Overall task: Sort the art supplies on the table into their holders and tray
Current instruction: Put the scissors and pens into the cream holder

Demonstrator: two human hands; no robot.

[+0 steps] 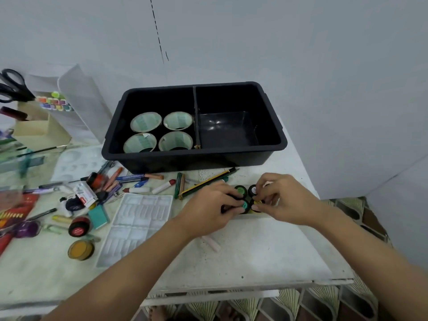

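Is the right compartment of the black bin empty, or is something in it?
Empty: the black bin's right compartment shows only its bare, shiny floor. The four tape rolls stand in the left compartment.

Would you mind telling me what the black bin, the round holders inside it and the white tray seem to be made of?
Black bin: moulded plastic, glossy, judging by highlights on its floor and rolled rim. Round holders: probably cardboard tubes, matt, with thin pale walls and printed lining. White tray: likely thin formed plastic, slightly shiny, with pressed slots.
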